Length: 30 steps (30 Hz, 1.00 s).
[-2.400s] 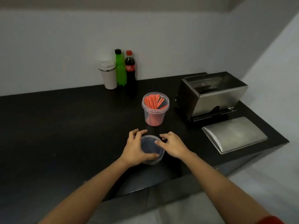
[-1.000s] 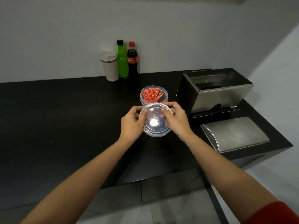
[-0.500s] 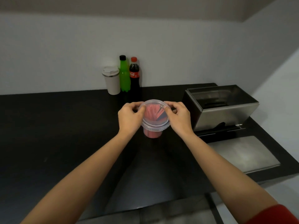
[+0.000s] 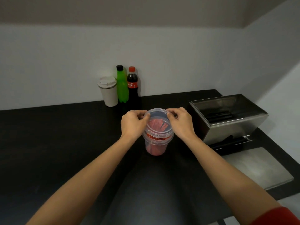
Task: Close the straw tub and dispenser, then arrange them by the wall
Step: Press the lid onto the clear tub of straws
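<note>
Both hands are clamped on the clear lid [image 4: 158, 116], left hand [image 4: 133, 124] at its left edge, right hand [image 4: 181, 122] at its right; it is held tilted on the straw tub [image 4: 156, 146] mid-counter [image 4: 65, 143], left of the open steel dispenser [image 4: 227, 117]

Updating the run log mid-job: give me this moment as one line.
step: lidding tub | left hand + right hand: gripping clear lid over straw tub | dispenser: open, its lid flat on counter
</note>
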{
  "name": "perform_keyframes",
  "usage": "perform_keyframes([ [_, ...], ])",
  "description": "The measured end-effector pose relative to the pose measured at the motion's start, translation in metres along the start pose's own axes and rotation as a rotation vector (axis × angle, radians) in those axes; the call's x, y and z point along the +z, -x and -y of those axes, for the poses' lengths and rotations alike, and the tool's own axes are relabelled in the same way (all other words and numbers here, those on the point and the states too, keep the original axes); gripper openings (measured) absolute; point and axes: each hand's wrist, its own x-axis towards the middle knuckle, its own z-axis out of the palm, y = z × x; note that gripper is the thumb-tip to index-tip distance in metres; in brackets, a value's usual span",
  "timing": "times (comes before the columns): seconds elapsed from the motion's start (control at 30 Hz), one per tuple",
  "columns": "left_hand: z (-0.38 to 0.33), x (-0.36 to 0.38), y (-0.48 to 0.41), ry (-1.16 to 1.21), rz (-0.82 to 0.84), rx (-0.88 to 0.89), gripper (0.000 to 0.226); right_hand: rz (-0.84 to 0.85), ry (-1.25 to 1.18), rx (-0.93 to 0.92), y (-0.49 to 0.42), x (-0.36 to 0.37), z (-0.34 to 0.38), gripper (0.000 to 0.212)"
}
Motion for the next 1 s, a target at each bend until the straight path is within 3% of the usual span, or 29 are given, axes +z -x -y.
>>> perform_keyframes([
  [0.5,0.018,0.007,0.003,0.031,0.086,-0.041,0.028,0.085,0.103,0.041,0.001,0.007,-0.013,0.023],
  [1.0,0.025,0.012,0.008,0.044,0.092,-0.023,0.032,-0.005,0.167,-0.007,0.008,0.021,-0.024,0.028],
])
